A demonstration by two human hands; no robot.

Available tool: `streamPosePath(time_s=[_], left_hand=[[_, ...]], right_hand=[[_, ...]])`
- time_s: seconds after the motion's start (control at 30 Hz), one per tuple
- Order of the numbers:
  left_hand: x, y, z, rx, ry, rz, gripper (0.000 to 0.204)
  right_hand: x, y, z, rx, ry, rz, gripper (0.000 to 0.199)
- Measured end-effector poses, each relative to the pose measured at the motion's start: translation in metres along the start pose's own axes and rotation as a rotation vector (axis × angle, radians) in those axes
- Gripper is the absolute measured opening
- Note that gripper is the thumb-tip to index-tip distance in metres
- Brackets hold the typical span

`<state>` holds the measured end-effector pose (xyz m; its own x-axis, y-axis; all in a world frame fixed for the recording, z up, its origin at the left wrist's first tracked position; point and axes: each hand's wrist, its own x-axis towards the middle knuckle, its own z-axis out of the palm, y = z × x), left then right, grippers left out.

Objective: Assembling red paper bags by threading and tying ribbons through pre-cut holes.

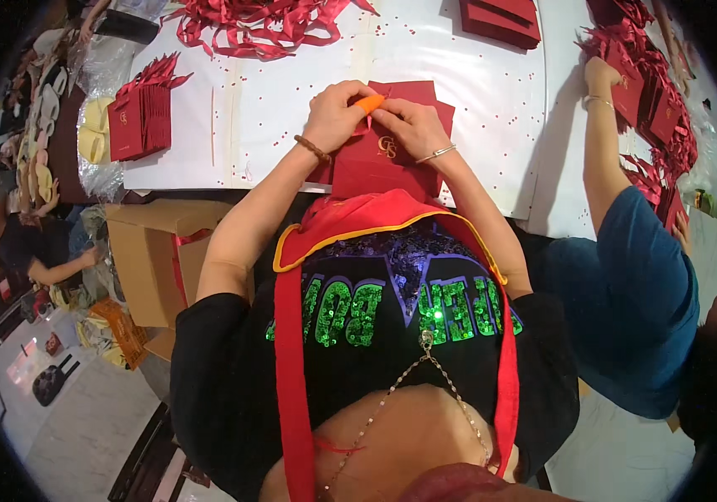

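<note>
Red paper bags or folders (375, 171) with gold print lie stacked at the table's near edge, right in front of me. My left hand (335, 115) is closed around a small orange piece (368, 104), whose exact kind I cannot make out, at the upper part of the top red piece. Against it, my right hand (414, 127) has its fingers pinched together at the same spot. A short bit of red ribbon (362, 127) shows below the fingers. What the right fingertips grip is mostly hidden.
Loose red ribbons (262, 29) are heaped at the back. Ribboned red bags (141, 124) stand at the left, and a red stack (501, 21) lies far right. A cardboard box (153, 259) stands below the table. Another person's arm (605, 159) reaches into bags at the right.
</note>
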<state>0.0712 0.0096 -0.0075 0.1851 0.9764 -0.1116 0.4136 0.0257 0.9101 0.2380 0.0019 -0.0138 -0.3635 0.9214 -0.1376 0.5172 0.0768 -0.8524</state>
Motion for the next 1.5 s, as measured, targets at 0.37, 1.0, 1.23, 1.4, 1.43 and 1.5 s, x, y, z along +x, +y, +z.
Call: streamPosePath(time_s=[0.37,1.0,1.23,1.4,1.43,1.5], left_hand=[[0.0,0.008,0.0,0.478,-0.108,0.353,0.011],[-0.006,0.015,0.008,0.472,0.02,0.543,0.007],[-0.02,0.037,0.024,0.576,0.057,0.627,0.015],[-0.022,0.038,0.026,0.613,0.074,0.698,0.013],[-0.024,0.04,0.026,0.186,-0.034,0.412,0.01],[-0.023,0.044,0.018,-0.567,-0.167,-0.152,0.008]], right_hand=[[0.002,-0.013,-0.046,-0.181,-0.248,0.22,0.026],[-0.033,0.039,-0.04,0.044,0.041,0.148,0.029],[-0.031,0.026,-0.04,0.182,-0.035,0.342,0.031],[-0.033,0.023,-0.033,0.227,-0.035,0.289,0.027],[-0.033,0.022,-0.033,0.229,-0.035,0.29,0.027],[-0.035,0.021,-0.033,0.295,-0.025,0.334,0.025]])
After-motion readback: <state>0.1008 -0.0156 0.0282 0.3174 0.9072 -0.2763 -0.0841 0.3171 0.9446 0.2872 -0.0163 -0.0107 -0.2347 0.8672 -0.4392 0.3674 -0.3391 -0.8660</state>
